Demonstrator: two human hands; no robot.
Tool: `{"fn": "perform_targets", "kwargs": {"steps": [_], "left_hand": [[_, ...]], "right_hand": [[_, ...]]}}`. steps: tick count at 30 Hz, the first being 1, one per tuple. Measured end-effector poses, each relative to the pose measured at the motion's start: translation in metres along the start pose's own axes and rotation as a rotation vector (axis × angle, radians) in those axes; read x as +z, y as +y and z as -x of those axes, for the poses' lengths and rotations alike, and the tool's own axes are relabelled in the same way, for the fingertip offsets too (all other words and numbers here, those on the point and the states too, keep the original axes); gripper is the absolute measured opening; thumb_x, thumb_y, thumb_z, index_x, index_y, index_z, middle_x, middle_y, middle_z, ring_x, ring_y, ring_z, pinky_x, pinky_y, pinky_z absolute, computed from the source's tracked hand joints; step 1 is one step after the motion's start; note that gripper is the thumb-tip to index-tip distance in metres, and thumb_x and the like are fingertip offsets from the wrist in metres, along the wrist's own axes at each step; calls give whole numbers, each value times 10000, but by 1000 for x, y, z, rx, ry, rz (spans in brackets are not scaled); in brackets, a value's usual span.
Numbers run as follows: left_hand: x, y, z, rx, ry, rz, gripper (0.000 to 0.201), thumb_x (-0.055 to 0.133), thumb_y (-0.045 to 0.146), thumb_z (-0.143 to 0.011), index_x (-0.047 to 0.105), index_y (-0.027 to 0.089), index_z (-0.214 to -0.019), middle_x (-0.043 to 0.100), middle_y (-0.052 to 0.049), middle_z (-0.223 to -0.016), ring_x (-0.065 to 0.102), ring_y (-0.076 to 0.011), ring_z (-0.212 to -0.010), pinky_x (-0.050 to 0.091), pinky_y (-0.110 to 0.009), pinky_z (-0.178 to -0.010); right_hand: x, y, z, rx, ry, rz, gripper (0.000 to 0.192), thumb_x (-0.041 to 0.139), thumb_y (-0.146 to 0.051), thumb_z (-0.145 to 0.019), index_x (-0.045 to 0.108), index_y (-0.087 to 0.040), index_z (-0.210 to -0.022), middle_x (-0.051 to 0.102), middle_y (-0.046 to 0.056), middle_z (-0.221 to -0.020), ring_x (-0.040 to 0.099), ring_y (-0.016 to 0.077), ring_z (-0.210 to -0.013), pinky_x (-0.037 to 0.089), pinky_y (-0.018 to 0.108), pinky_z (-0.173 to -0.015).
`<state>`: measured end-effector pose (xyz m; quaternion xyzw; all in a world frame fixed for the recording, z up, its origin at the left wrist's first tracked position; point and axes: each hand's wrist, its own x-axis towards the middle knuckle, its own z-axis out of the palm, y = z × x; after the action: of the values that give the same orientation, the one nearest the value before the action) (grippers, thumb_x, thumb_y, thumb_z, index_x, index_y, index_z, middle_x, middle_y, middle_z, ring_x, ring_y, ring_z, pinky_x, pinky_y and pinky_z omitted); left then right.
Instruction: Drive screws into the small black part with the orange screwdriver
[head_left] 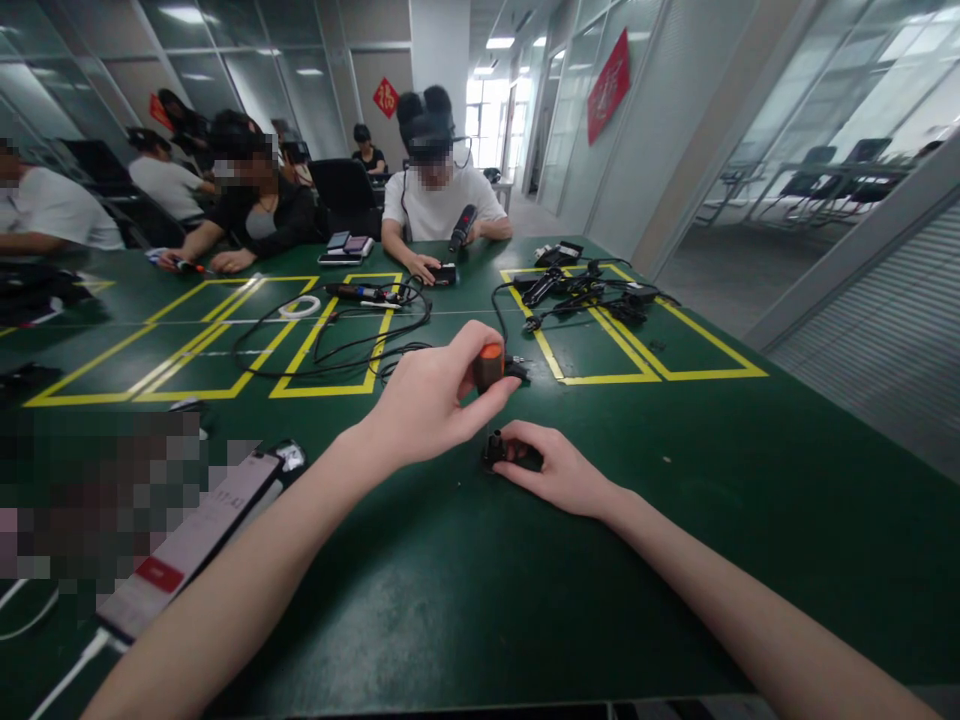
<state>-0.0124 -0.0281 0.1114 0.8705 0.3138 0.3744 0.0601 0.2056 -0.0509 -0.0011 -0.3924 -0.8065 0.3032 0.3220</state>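
Observation:
My left hand (439, 390) is closed around the upright handle of a screwdriver (490, 366), dark with an orange top. Its thin shaft points down, and I cannot tell whether the tip touches anything. Directly below, my right hand (559, 468) pinches a small black part (494, 450) between thumb and fingers, low against the green table. A short post stands up on this part; its exact kind is not clear. Behind the screwdriver lies a black cable with a bare metal plug end (517, 360).
A phone (191, 540) with a white charging cable lies on the green table (750, 480) at left. Black cables (585, 285) are heaped at the back right, with more looped at centre. Across the table a person (442, 200) handles a dark tool. Yellow tape marks rectangles.

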Motion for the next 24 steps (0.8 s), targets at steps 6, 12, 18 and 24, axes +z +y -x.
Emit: {"fn": "perform_targets", "kwargs": {"steps": [6,12,18,24], "left_hand": [[3,1,-4,26,125,-182,212,611,314,-933,456,221,-822,576,14,-732,535,-133,-627,331,-257,-570],[12,3,0,-82,52,91,92,552,243,-963,523,215,-1046,628,41,-758,569,-108,-591,399,-230,-582],[20,0,4,-3,96,57,354,615,342,-998,518,206,-1309,559,76,-711,555,-108,-557,407,-233,-596],[4,2,0,9,-51,31,462,595,211,-853,527,207,-1311,520,85,-675,524,-125,-531,368,-262,-569]], "right_hand": [[-1,0,0,-16,1,13,101,702,-258,-948,663,-199,-1020,730,51,-972,664,188,-824,563,334,-772],[-1,-1,0,1,4,11,109,707,-272,-940,669,-208,-1020,734,50,-980,673,195,-832,577,342,-786],[1,-1,1,5,12,-6,112,707,-271,-936,671,-201,-1015,735,52,-970,669,194,-822,567,342,-781],[2,1,0,-19,15,-6,131,717,-265,-935,681,-201,-1043,736,49,-973,669,192,-818,570,335,-776]]}}
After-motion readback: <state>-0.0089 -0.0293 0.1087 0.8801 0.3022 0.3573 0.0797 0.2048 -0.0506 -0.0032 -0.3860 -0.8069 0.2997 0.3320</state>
